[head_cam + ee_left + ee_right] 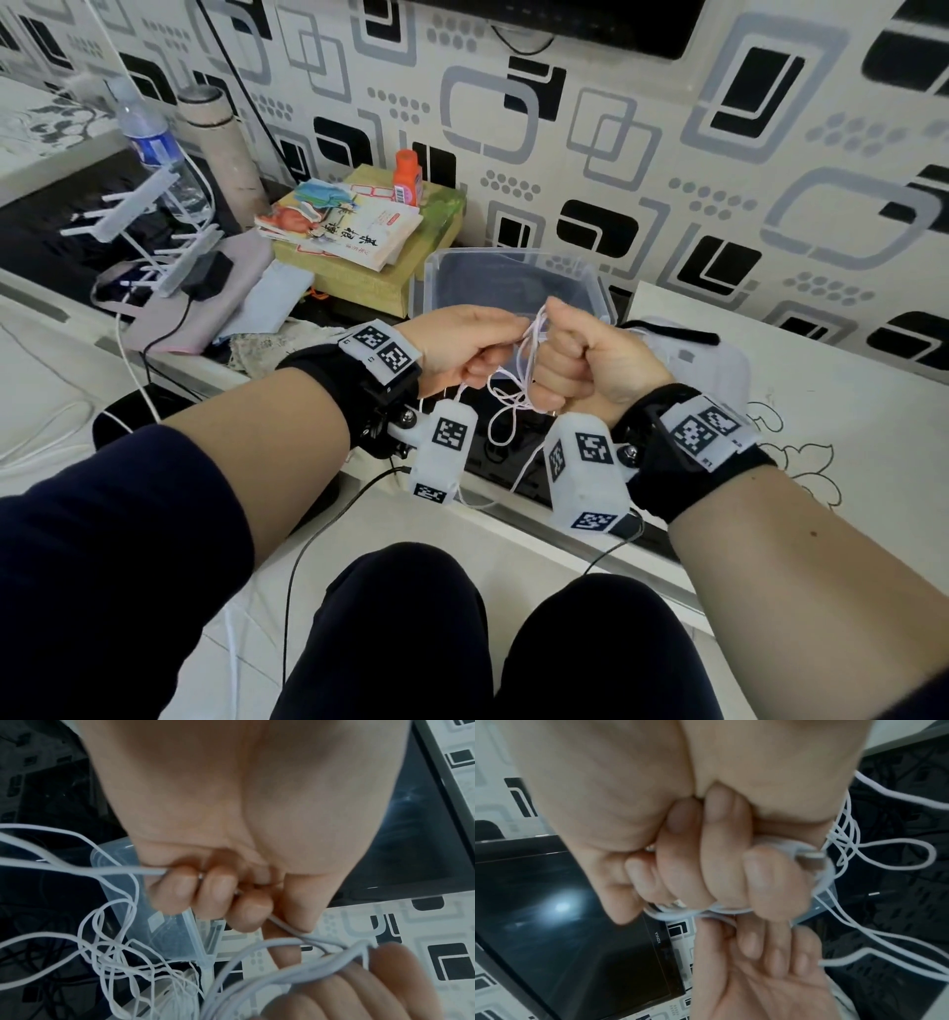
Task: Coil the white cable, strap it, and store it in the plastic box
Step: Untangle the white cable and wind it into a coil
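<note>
Both hands meet in front of me over the black shelf. My right hand (560,360) is a fist around a bundle of loops of the thin white cable (506,411); its metal plug (811,860) sticks out beside the thumb. My left hand (493,354) grips a strand of the cable (128,871) in curled fingers, right against the right hand (359,994). Loose tangled cable (115,953) hangs below both hands. The clear plastic box (506,253) stands open just behind them. A black strap-like strip (672,331) lies on a white object to the right.
Left of the box is a stack of books (354,226) with an orange bottle (408,177) on it. Further left stand a water bottle (154,144), a flask (226,149) and a white rack (144,216). A black screen (564,912) shows overhead. Dark cables (308,545) trail past my knees.
</note>
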